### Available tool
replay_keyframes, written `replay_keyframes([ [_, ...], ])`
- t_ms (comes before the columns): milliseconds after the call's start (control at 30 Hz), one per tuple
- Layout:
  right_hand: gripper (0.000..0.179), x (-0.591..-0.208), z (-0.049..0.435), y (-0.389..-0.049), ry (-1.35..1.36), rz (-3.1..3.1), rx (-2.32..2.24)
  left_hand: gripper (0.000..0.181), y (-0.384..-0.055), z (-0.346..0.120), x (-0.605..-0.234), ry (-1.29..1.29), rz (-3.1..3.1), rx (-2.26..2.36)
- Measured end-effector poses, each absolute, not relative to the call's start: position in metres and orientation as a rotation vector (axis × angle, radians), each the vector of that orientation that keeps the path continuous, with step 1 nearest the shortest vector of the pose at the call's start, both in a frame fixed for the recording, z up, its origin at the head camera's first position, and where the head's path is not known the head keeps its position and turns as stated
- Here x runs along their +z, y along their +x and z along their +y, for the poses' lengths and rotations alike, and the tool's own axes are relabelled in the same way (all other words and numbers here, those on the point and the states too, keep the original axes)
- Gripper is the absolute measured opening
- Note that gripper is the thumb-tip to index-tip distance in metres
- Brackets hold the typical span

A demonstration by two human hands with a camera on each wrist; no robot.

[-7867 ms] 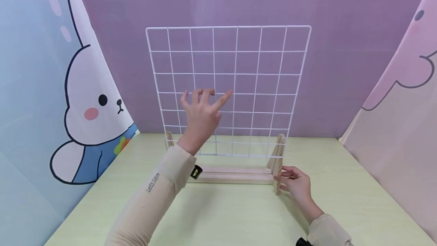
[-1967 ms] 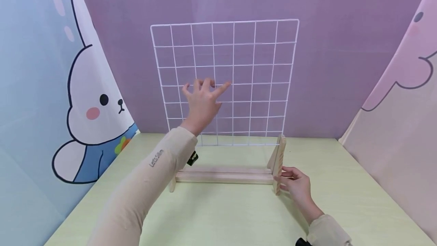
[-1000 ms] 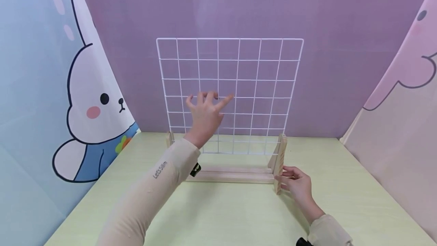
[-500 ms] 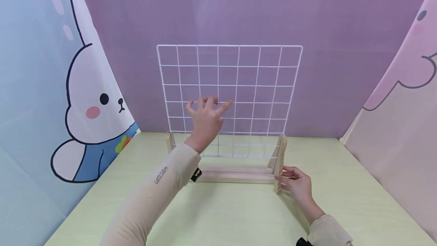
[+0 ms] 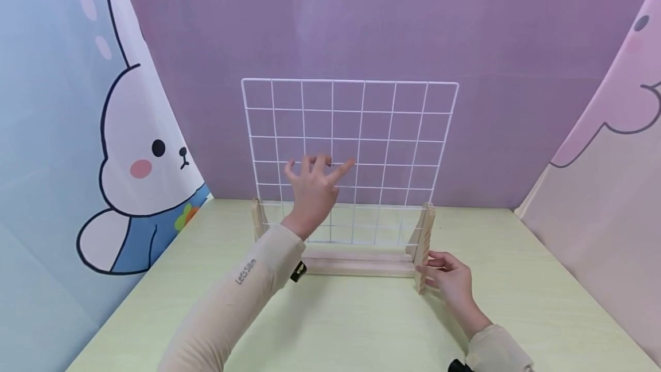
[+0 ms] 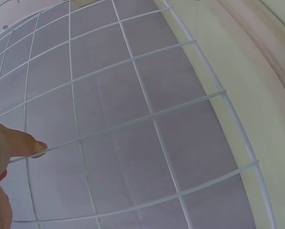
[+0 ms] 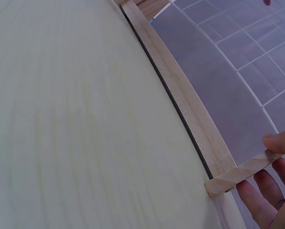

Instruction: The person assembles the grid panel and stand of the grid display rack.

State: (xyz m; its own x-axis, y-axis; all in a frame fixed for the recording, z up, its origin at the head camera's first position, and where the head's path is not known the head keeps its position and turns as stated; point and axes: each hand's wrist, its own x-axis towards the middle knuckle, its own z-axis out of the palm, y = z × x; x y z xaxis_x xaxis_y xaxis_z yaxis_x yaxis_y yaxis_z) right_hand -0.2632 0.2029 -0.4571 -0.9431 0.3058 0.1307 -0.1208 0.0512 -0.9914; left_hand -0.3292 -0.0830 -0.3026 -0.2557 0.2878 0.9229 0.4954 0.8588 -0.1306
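Note:
My left hand (image 5: 312,191) holds a white wire grid panel (image 5: 332,111) near its middle, several fingers hooked over the wires and one finger stretched out to the right. The panel stands nearly upright, its lower edge above the rail of a wooden stand (image 5: 361,269) and between the two side uprights. In the left wrist view a fingertip (image 6: 39,148) lies against a wire. Low on the right upright (image 5: 424,240), my right hand (image 5: 448,280) pinches the wood. The right wrist view has the thumb on one face and fingers on the other. My left forearm hides the stand's left end.
The stand sits on a pale green tabletop (image 5: 361,326). Behind it hangs a purple cloth backdrop (image 5: 330,16). A blue panel with a cartoon rabbit (image 5: 139,131) borders the left side, and a pink and cream panel (image 5: 619,200) the right.
Over the last two seconds my left hand has brought the grid panel down, so its lower edge is nearer the rail. It had been higher and slightly tilted. The right hand keeps its place.

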Motion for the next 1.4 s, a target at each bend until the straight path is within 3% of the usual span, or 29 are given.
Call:
replay_keyframes([
  [1400,0.030,-0.459,0.204,-0.265,-0.191,-2.036,1.961,0.066,-0.328,-0.084,-0.338,-0.602,-1.911,-0.211],
])
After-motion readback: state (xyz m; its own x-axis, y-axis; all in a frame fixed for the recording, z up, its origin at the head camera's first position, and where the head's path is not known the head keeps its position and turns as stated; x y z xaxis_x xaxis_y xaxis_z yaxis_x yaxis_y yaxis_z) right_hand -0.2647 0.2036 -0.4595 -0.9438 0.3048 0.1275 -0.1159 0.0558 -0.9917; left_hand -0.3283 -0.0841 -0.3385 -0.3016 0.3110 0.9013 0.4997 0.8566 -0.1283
